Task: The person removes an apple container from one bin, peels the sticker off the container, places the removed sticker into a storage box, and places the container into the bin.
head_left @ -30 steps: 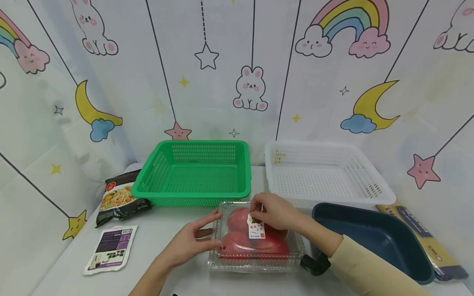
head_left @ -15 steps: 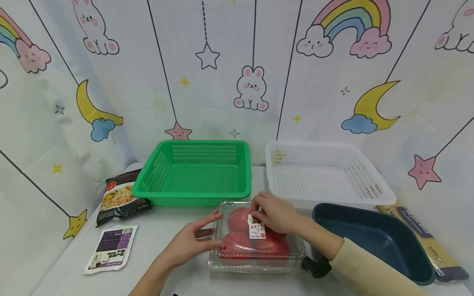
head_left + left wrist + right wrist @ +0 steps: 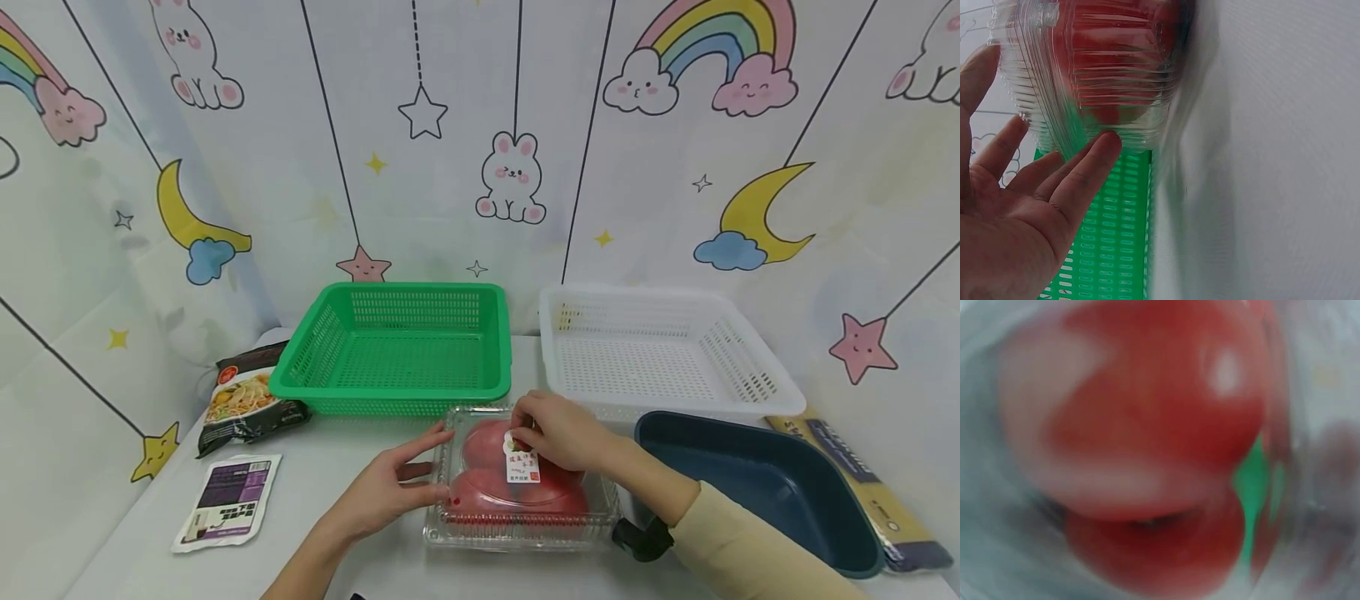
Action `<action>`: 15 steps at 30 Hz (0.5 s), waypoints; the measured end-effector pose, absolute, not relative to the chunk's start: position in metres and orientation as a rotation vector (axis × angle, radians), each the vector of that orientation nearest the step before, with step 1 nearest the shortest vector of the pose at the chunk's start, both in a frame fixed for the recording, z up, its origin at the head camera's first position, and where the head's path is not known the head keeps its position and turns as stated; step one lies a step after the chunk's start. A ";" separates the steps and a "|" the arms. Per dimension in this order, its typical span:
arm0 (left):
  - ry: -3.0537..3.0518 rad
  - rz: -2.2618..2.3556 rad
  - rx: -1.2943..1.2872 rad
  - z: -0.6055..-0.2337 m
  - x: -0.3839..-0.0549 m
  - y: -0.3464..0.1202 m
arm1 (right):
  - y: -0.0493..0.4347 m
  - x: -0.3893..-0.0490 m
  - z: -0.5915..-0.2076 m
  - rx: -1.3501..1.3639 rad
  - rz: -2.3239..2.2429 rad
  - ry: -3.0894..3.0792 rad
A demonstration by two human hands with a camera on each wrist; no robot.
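In the head view, a clear plastic clamshell box [image 3: 517,543] holds several large red round fruits [image 3: 480,492] at the front middle of the table. A small white label [image 3: 522,468] with a picture at its top lies on the lid. My right hand [image 3: 558,429] reaches over the box and pinches the label's upper end between curled fingertips. With its fingers spread and nearly straight, my left hand [image 3: 390,492] touches the box's left side; the left wrist view shows its fingertips [image 3: 1109,142] at the ribbed wall. In the right wrist view, red fruit [image 3: 1166,394] fills the blurred picture.
Behind the box stand a green basket [image 3: 390,398] and a white basket [image 3: 667,407]. A dark blue tub [image 3: 757,475] is at the right, beside a yellow packet [image 3: 862,492]. To the left lie a black noodle packet [image 3: 240,404] and a white-and-purple pouch [image 3: 228,504].
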State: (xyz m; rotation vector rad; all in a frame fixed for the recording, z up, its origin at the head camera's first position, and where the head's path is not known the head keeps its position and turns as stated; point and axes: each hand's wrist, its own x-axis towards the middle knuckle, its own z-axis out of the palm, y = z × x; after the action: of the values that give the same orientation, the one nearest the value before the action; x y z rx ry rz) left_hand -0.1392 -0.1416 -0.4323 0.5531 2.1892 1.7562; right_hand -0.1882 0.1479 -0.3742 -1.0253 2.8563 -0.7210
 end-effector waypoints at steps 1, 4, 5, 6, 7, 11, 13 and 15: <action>2.187 1.758 0.554 -0.432 -0.139 -0.142 | 0.148 -0.188 -0.374 -1.032 -0.720 2.858; 2.182 1.761 0.558 -0.433 -0.140 -0.141 | 0.149 -0.188 -0.375 -1.042 -0.708 2.875; 2.182 1.760 0.561 -0.433 -0.140 -0.141 | 0.149 -0.188 -0.376 -1.039 -0.704 2.882; 2.181 1.760 0.565 -0.433 -0.140 -0.142 | 0.149 -0.187 -0.376 -1.036 -0.700 2.888; 2.183 1.758 0.568 -0.433 -0.140 -0.142 | 0.149 -0.187 -0.377 -1.031 -0.697 2.895; 2.188 1.751 0.568 -0.433 -0.140 -0.142 | 0.149 -0.187 -0.379 -1.010 -0.744 2.885; 2.186 1.750 0.566 -0.433 -0.139 -0.142 | 0.151 -0.186 -0.378 -1.002 -0.804 2.855; 2.181 1.752 0.563 -0.432 -0.139 -0.142 | 0.153 -0.185 -0.377 -0.997 -0.872 2.818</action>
State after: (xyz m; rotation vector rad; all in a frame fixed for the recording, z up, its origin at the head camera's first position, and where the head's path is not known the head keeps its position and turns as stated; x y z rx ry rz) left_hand -0.1389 -0.1420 -0.4319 0.5635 2.1811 1.7523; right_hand -0.1854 0.1526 -0.3774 -0.9973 2.8178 -0.8718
